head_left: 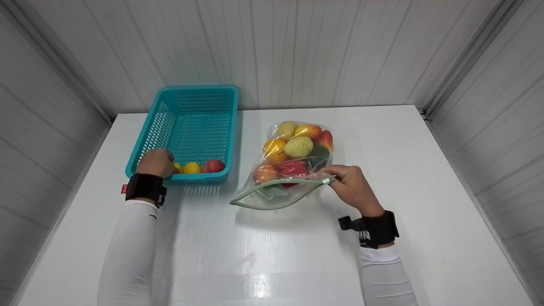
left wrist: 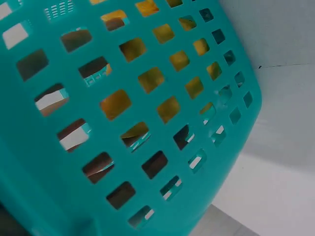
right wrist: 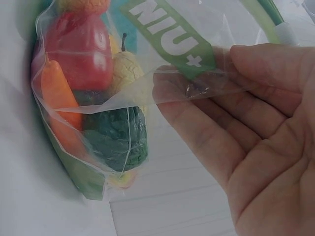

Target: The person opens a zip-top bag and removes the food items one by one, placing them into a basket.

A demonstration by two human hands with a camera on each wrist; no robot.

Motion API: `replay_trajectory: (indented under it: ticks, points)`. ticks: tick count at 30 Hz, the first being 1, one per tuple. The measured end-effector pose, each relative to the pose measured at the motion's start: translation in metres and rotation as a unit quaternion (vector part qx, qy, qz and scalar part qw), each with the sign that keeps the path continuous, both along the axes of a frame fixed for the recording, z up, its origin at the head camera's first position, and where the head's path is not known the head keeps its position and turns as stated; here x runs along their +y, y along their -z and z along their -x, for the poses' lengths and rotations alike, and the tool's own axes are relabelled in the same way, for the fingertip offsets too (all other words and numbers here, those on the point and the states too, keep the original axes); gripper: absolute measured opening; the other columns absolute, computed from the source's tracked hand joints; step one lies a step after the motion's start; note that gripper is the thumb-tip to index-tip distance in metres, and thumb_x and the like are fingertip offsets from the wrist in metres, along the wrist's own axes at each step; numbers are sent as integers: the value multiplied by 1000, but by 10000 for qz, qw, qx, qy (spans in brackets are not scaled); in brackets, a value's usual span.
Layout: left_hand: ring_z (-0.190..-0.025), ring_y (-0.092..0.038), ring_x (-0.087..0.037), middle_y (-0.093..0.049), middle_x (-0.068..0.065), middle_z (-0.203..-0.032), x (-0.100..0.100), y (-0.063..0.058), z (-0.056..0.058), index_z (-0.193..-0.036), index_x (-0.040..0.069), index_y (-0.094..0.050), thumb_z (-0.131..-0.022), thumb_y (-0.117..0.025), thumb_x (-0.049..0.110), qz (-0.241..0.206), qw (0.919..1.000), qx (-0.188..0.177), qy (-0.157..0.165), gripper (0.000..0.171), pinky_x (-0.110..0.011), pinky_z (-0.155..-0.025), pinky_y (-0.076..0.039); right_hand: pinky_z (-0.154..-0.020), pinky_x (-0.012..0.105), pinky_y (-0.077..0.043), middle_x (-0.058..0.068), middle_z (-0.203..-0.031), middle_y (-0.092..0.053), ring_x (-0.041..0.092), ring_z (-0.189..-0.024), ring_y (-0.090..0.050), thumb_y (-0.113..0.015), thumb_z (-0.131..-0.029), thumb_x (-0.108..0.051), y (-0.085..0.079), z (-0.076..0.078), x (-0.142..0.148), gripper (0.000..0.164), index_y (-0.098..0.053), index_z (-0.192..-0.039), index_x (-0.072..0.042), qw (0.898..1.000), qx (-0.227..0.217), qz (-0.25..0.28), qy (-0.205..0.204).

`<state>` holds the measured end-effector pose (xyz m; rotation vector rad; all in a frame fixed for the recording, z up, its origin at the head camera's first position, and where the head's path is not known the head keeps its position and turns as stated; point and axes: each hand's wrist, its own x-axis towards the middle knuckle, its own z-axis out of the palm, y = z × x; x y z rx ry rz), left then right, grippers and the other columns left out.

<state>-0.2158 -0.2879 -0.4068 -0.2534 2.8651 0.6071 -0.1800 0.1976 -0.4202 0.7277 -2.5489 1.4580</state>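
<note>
My left hand is down inside the near left corner of a teal basket, fingers curled around a yellow fruit. Through the basket's holes, the left wrist view shows yellow skin of fruit with parts of the hand around it. Beside it lie another yellow fruit and a red fruit. My right hand pinches the rim of a clear zip bag near its white slider. The bag's mouth gapes toward me.
Inside the bag are several fruits and vegetables, among them a red bell pepper, a carrot and a dark green piece. Bag and basket rest on a white table. Panelled walls stand behind and at both sides.
</note>
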Motion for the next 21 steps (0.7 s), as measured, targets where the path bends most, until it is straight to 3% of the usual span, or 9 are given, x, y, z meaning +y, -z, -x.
replay_trajectory:
  ticks: [5,12,16,21]
  points:
    - [-103,-59,-44,-61,-37,-129,-2,-2,-1,-131,-16,-60,-96,-68,16,103,9998,-134,42,48,-61,-95,-52,-72,19,-47,7,-100,-78,11,-80,-59,-65,-97,2,0,0,0,17,-81,-103,-3,10000,32,35,-27]
    - [-108,-60,-48,-59,-39,-131,-8,-4,-4,-132,-17,-58,-99,-58,18,208,9996,-26,198,48,-62,-94,-51,-71,18,-49,10,-101,-78,9,-83,-63,-66,-98,0,-3,0,-3,15,-80,-103,-1,9999,-69,142,-59]
    - [-114,-59,-49,-57,-38,-135,-12,-4,-6,-137,-15,-55,-106,-47,21,-15,9995,292,111,48,-63,-99,-48,-72,19,-49,9,-101,-78,10,-82,-62,-66,-98,-1,-4,0,-3,15,-80,-104,-1,9999,0,102,-85]
    - [-110,-61,-48,-59,-37,-132,-12,-8,-11,-136,-14,-56,-108,-46,21,-77,9964,849,6,46,-64,-98,-48,-71,19,-48,9,-99,-78,10,-80,-60,-66,-98,-1,-2,-1,-1,14,-80,-103,-1,9999,-16,90,-74]
